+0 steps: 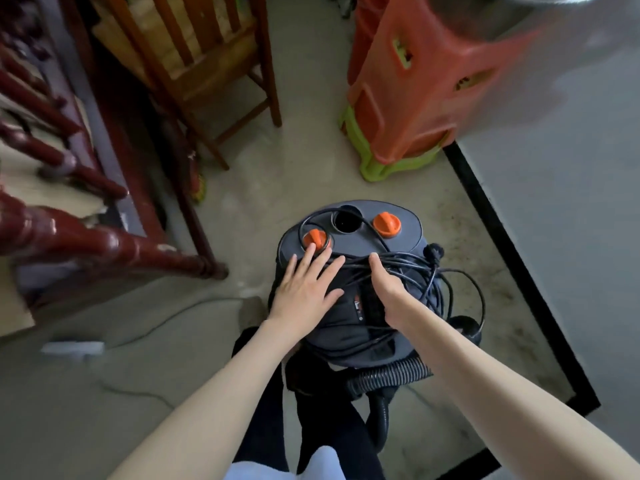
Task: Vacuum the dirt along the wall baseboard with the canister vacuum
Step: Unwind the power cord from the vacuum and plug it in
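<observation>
Atop the canister vacuum (349,327), left hand (304,285) lies flat, fingers spread; right hand (388,289) grasps its handle (372,301).

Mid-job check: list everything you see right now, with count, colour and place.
canister vacuum: one, dark grey, floor centre
knobs: two, orange, on vacuum top
power cord: one, black, piled on vacuum
hose: one, black, ribbed, below vacuum
baseboard: one, black, along right wall
stools: stacked, orange over green, by wall
chair: one, wooden, upper left
power strip: one, white, floor left
left hand: flat on vacuum
right hand: on cord
</observation>
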{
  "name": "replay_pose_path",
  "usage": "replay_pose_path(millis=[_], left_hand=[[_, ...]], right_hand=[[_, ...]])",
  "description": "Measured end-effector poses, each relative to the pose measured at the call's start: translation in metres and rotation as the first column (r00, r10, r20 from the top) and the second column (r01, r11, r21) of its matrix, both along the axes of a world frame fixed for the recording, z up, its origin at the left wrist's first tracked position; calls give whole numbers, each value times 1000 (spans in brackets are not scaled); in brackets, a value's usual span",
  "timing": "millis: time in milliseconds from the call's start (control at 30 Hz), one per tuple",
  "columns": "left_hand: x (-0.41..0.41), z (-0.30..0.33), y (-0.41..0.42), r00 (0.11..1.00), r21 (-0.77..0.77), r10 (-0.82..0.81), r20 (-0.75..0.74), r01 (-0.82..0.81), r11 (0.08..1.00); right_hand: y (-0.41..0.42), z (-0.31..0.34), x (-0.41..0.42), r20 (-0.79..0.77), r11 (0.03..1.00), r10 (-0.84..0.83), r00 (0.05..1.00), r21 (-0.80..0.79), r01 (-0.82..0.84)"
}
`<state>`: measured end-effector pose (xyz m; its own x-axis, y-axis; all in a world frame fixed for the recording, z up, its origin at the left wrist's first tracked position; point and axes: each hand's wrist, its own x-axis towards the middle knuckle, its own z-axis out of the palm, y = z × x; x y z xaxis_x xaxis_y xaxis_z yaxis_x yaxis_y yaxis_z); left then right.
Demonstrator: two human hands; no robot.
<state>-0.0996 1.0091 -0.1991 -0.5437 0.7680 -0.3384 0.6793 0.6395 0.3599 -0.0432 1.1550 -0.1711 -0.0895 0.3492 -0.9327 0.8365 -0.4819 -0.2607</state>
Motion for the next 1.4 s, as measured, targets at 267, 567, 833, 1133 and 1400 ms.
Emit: replay_pose_path(millis=[267, 567, 833, 1133, 1400], left_hand=[[54, 13, -86, 982, 28, 186, -25, -186, 982], [82, 34, -196, 948, 217, 316, -24, -304, 928], [114, 35, -282, 853, 194, 518, -63, -498, 845], [152, 26, -389, 788, 78, 589, -181, -585, 807], [146, -10, -479, 842, 38, 526, -115, -526, 850]], right_hand=[[-79, 8, 31, 6, 988, 154, 988, 5, -154], [-179, 25, 40, -4, 952, 288, 958, 105, -286], [-270, 19, 43, -33, 895, 445, 895, 59, -443], [-383, -5, 59, -45, 828, 559, 828, -29, -561], [-466, -42, 69, -17, 890, 453, 892, -61, -453]])
